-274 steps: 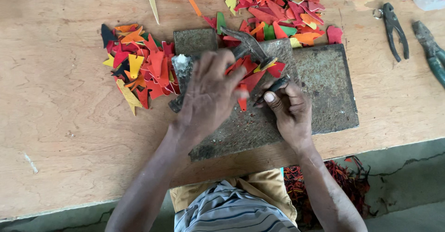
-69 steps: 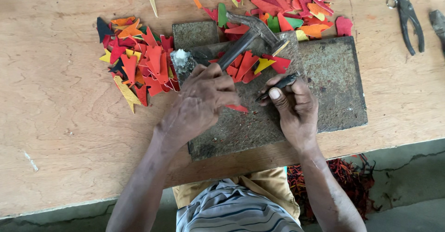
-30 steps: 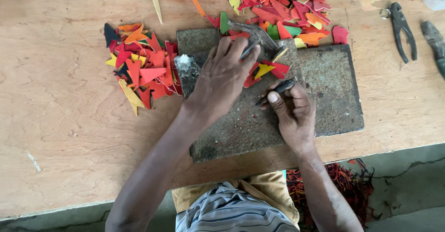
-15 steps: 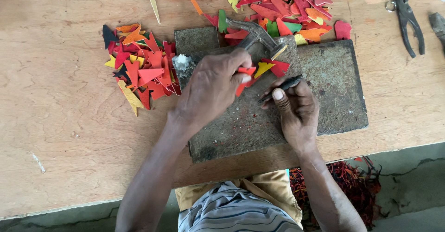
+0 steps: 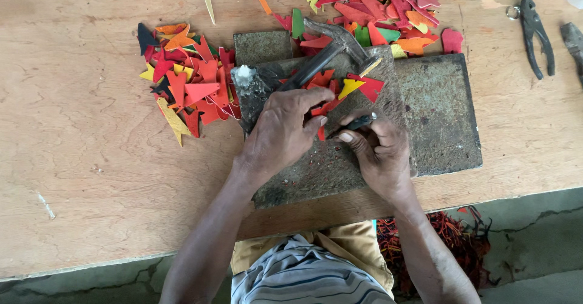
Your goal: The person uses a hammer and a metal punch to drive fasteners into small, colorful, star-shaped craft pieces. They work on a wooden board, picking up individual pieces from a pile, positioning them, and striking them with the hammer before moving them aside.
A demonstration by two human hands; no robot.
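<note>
The left hand (image 5: 280, 133) rests on the dark slab (image 5: 437, 116) near the front edge of the bench (image 5: 79, 158), its fingers curled and pinching a small red scrap (image 5: 320, 131) between thumb and fingertips. The right hand (image 5: 379, 155) lies just beside it, fingers closed around a thin dark punch (image 5: 358, 122) whose tip points at the red scrap. The 2 hands almost touch over the middle of the slab.

A hammer (image 5: 331, 49) lies on the slab behind the left hand, its head toward the back edge of the bench and its handle running down toward the left knuckles. A few red and yellow cut pieces (image 5: 352, 85) sit on the slab just behind the hands. A pile of red, orange and yellow triangles (image 5: 182, 88) lies on the bench off the slab's left side. A second heap of scraps (image 5: 382, 6) spreads along the back edge. A pair of pliers (image 5: 535, 34) lies at the back right corner, well apart from the hands. Red threads (image 5: 449, 243) hang below the front edge on the right.
</note>
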